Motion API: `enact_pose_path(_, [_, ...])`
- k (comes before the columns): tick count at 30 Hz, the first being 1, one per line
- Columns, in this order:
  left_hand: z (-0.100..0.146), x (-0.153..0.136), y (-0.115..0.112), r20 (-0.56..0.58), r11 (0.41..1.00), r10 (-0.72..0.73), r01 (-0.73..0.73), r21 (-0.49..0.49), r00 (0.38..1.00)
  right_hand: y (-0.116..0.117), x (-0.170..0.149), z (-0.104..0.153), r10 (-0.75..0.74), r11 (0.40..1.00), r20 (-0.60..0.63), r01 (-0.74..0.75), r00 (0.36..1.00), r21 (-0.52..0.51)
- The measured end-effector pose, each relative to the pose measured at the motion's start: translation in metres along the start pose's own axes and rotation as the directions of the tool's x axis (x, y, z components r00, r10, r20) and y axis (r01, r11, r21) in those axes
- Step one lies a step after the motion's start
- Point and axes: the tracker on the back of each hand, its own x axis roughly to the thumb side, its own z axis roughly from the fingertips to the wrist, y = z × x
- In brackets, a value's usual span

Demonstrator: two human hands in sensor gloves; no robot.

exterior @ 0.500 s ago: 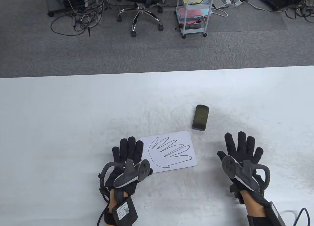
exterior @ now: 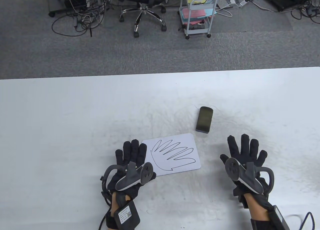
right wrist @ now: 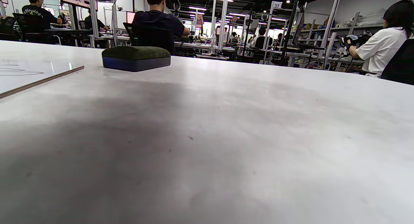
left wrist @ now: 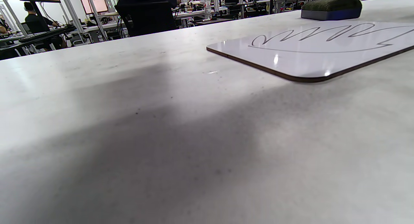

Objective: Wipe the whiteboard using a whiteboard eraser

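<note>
Table view shows two gloved hands flat on the white table (exterior: 62,110), fingers spread wide and holding nothing. One whiteboard (exterior: 172,153) lies just right of the left hand (exterior: 131,160), bearing a single black outline of a hand. One whiteboard eraser (exterior: 204,119), dark felt over a blue base, sits ahead and left of the right hand (exterior: 246,156), apart from it. A wrist label by the left hand is too small to read
</note>
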Motion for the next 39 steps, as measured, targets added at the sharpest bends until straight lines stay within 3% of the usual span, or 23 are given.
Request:
enact_pose_path(18, [-0.003,0.001,-0.003,0.017,0.999,0.009,-0.008,-0.043,1.0,-0.008,-0.004,0.004,-0.048,0.998,0.016,0.049,0.999,-0.029])
enact_pose_path(28, [-0.077,-0.005,-0.015,0.103,0.938,0.15,-0.108,-0.328,0.983,-0.011,-0.011,0.002,-0.107,0.994,0.023,0.108,0.994,-0.021])
enact_pose_path(30, [-0.083,-0.004,-0.021,0.097,0.919,0.09,-0.045,-0.392,0.991,-0.012,-0.013,0.002,-0.122,0.992,0.024,0.123,0.992,-0.026])
enact_pose_path(34, [-0.077,-0.003,-0.025,0.142,0.927,0.072,-0.013,-0.375,0.987,-0.013,-0.014,0.001,-0.133,0.991,0.022,0.134,0.991,-0.025])
enact_pose_path(39, [-0.05,0.015,-0.031,0.246,0.926,-0.013,0.104,-0.362,0.969,-0.01,-0.013,0.0,-0.13,0.991,0.022,0.13,0.991,-0.007])
